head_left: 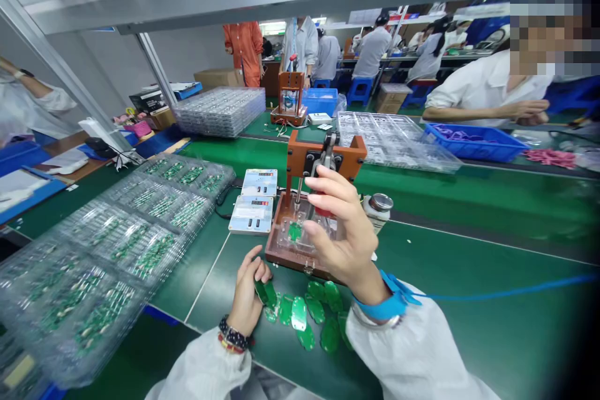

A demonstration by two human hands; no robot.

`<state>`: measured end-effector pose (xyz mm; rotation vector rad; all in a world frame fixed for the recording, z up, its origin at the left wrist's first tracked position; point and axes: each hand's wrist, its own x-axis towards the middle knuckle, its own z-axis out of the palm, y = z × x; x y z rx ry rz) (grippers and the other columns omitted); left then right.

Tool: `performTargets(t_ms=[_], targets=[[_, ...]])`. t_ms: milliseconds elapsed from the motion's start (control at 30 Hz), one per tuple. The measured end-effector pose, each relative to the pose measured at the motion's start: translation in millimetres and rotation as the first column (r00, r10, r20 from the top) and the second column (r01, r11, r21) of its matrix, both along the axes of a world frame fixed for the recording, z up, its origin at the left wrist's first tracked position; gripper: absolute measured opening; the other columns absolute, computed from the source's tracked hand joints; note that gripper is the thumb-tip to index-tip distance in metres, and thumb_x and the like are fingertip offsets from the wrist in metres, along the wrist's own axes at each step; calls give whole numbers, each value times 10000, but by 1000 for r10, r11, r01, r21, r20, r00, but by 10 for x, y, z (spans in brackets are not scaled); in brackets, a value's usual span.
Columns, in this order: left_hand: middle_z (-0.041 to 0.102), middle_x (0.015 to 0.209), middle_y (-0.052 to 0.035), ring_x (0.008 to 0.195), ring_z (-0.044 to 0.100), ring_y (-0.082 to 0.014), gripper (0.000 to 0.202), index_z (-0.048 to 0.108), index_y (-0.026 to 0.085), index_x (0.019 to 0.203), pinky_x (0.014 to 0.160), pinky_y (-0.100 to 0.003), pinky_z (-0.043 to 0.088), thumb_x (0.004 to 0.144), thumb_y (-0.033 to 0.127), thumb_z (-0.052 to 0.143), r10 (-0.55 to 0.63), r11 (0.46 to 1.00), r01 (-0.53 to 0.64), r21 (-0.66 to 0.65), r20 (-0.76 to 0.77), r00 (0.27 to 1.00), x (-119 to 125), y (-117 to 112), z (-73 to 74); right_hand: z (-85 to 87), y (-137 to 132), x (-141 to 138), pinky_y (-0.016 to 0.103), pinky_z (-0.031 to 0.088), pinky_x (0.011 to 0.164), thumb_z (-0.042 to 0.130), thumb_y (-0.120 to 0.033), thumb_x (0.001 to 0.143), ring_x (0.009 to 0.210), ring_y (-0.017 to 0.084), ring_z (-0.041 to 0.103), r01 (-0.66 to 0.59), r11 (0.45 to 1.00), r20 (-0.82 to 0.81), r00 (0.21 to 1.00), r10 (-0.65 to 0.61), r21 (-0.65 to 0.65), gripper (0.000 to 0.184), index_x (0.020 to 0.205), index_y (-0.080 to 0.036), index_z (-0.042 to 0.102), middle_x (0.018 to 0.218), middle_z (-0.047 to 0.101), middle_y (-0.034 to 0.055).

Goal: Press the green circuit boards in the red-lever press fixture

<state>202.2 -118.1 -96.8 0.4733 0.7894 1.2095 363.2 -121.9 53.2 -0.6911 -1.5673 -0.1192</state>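
Observation:
My left hand point(248, 290) curls its fingers around a few small green circuit boards point(266, 293), just above the green mat. My right hand point(344, 231) is raised in front of an orange-and-brown test fixture point(300, 153) with a toggle clamp. Its fingers are spread, and the clamp's red handle point(324, 212) shows between fingers and thumb; whether they touch it is hidden. A green board point(295, 231) lies in the fixture's clear nest, below the metal rod. Several loose oval green boards point(299, 314) lie between my forearms.
Two small meters point(252, 215) with red digits stand left of the fixture, and a metal-capped jar point(379, 207) right of it. Clear trays of boards point(107, 262) fill the left side. A blue cord point(506, 289) runs right from my wrist strap. Beyond sit a blue bin point(475, 142) and a co-worker point(487, 87).

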Motion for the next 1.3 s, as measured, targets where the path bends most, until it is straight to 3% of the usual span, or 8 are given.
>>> performTargets(t_ms=[267, 433, 567, 733, 867, 967, 1100, 1300], targets=[[588, 642, 17, 663, 588, -168, 311, 559, 184, 1137, 713, -296, 458, 862, 324, 593, 92, 914, 217, 344, -695, 713, -383, 16, 3, 14, 149, 99, 507, 406, 1007, 421, -425, 980, 1271, 292, 461, 250, 964, 165, 951, -262, 87, 286, 1209, -266, 489, 1265, 546, 96], [502, 1391, -100, 1307, 428, -296, 500, 459, 268, 1370, 1068, -473, 351, 889, 328, 577, 250, 646, 679, 349, -937, 244, -696, -160, -60, 34, 185, 224, 454, 451, 899, 403, -428, 984, 1178, 286, 547, 332, 915, 299, 870, -392, 230, 302, 1186, -236, 519, 1171, 617, 108], [297, 1540, -73, 1405, 292, -280, 651, 190, 289, 1510, 1129, -488, 289, 947, 379, 504, 364, 447, 875, 184, -931, 10, -754, -294, -85, 271, 151, 215, 376, 494, 758, 391, -494, 983, 976, 238, 652, 350, 883, 298, 846, -442, 314, 350, 1076, -220, 587, 976, 688, 78], [210, 1562, -86, 1420, 252, -275, 749, -37, 284, 1524, 1131, -481, 296, 970, 393, 456, 476, 373, 917, 143, -878, -56, -672, -328, -94, 1059, 440, 264, 235, 420, 512, 389, -580, 938, 508, 80, 585, 203, 978, 12, 979, -203, -49, 490, 1011, -142, 597, 618, 606, -40], [171, 1563, -122, 1420, 221, -297, 840, -173, 261, 1498, 1104, -512, 337, 965, 391, 463, 471, 404, 898, 175, -881, -40, -632, -395, -132, 1375, 920, 596, 272, 414, 615, 318, -540, 871, 674, 105, 643, 177, 897, -42, 977, -211, -404, 599, 1084, -27, 542, 702, 625, -39], [85, 1572, -136, 1420, 169, -330, 872, -186, 269, 1494, 1071, -542, 373, 950, 348, 491, 397, 453, 876, 165, -917, -33, -634, -481, -126, 1106, 948, 775, 340, 460, 726, 487, -382, 872, 885, 201, 645, 437, 858, 26, 894, -447, -271, 347, 955, -63, 596, 928, 637, 45], [60, 1583, -116, 1424, 167, -323, 812, -148, 302, 1504, 1050, -521, 411, 953, 246, 446, 268, 502, 853, 141, -963, 1, -738, -523, -95, 245, 408, 687, 362, 500, 756, 546, -181, 868, 913, 207, 584, 583, 809, -161, 794, -586, -71, 58, 884, -201, 494, 938, 557, 66], [445, 1452, -70, 1313, 446, -286, 681, 158, 367, 1508, 1024, -457, 452, 922, 162, 438, 239, 521, 822, 229, -964, 117, -940, -375, -125, -909, -272, 400, 388, 494, 789, 516, -294, 911, 931, 232, 602, 441, 780, 195, 897, -397, -443, 122, 982, -200, 550, 1004, 625, 86]])
